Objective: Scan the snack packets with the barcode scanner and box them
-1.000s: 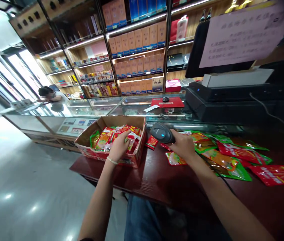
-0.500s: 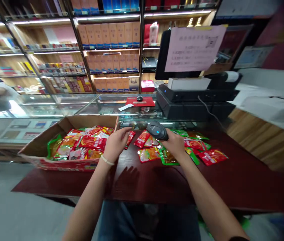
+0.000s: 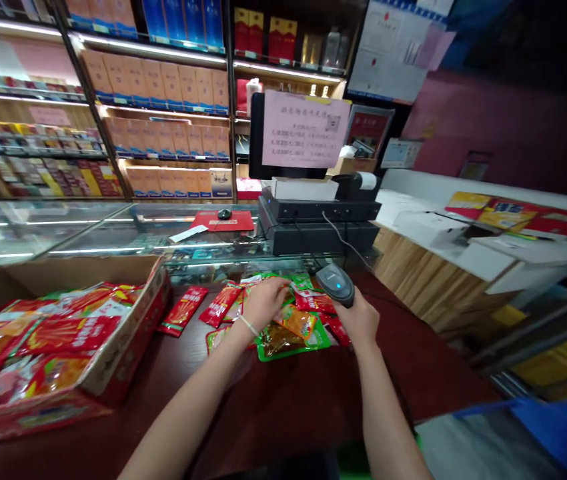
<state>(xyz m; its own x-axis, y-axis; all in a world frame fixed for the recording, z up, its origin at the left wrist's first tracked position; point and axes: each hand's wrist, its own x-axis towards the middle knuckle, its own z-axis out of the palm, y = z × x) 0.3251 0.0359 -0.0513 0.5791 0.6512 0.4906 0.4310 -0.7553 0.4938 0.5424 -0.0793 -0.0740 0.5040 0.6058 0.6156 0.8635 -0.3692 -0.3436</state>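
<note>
My right hand (image 3: 360, 320) grips a black barcode scanner (image 3: 336, 283) with a blue light, held over a heap of red and green snack packets (image 3: 288, 327) on the dark red counter (image 3: 288, 407). My left hand (image 3: 263, 301) rests on that heap with its fingers curled round a packet at the pile's top. A cardboard box (image 3: 128, 347) full of the same packets stands at the left.
Behind the counter is a glass display case (image 3: 113, 233) with a red mouse pad and mouse (image 3: 224, 215). A black till with a monitor and pink notice (image 3: 303, 130) stands at the back. Shelves of boxed goods line the wall. A white counter (image 3: 463, 233) lies right.
My left hand left the box and moved right onto the packets beside the scanner. The view swung right, so the box now sits at the far left.
</note>
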